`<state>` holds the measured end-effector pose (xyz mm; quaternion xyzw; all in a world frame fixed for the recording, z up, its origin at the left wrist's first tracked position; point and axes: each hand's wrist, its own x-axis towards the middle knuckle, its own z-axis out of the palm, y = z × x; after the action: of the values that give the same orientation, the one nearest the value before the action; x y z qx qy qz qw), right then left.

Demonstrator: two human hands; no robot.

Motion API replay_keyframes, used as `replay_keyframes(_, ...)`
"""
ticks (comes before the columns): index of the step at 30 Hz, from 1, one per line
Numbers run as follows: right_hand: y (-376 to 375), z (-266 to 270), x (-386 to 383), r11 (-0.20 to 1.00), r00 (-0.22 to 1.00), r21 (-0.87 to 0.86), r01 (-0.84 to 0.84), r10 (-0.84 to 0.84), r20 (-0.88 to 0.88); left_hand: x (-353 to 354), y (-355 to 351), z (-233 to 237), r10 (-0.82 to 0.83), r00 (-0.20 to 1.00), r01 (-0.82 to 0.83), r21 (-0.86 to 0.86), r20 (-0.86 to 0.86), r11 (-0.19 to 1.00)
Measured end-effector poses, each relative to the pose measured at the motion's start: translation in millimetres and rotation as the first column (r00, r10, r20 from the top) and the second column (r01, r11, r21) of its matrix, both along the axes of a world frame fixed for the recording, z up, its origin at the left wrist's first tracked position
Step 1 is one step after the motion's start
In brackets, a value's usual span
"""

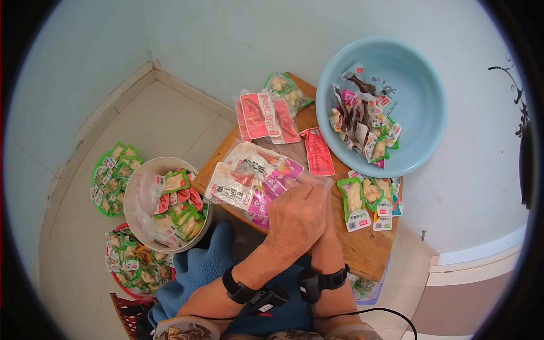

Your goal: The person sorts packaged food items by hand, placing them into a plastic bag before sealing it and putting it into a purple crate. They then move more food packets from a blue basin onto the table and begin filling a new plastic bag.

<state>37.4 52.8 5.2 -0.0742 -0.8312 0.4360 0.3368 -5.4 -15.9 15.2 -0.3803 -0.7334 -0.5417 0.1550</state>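
Note:
A clear plastic bag (235, 180) with white and purple snack packets inside lies across the left part of the wooden table. At its right end my left hand (297, 214) is closed on the bag, knuckles up. My right hand (323, 222) is pressed close beside it, mostly covered by the left one, so its fingers are hidden. Just beyond the hands lies a red packet (318, 153). A bag of red-and-white packets (262, 118) rests farther back, beside a green-edged bag (288, 92).
A light-blue basin (422, 136) holding mixed packets stands at the back right. Green-edged packets (355, 201) lie on the wooden table (371, 249). To the left are a white bucket (131, 212), a green basket (94, 190) and a red basket (126, 288), all holding packets.

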Motion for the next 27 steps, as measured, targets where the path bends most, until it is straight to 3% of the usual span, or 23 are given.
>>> replay_keyframes(1, 5, -10, -3, 1.000, 1.000, -0.001, 0.000, 0.000, 0.001, 0, 0, -1, -0.004, 1.000, 0.004, -0.007, -0.002, 1.000)
replay_keyframes(3, 19, -39, -11, 0.941, 0.998, -0.340, -0.009, 0.031, 0.058, 0, 0, -4, -0.008, 1.000, 0.008, -0.014, -0.002, 1.000)
replay_keyframes(7, 14, -60, -12, 0.947, 0.992, -0.303, 0.104, -0.119, -0.032, 2, 2, -4, -0.023, 1.000, 0.022, -0.032, -0.014, 0.999)
replay_keyframes(9, 30, -62, -8, 0.924, 0.981, -0.383, 0.009, 0.066, 0.183, 2, 2, -4, -0.035, 0.999, 0.034, -0.038, -0.006, 0.999)
replay_keyframes(27, 10, -56, 10, 0.721, 0.984, -0.693, 0.029, 0.103, 0.148, 1, 1, -7, -0.013, 0.998, 0.019, -0.088, 0.065, 0.996)
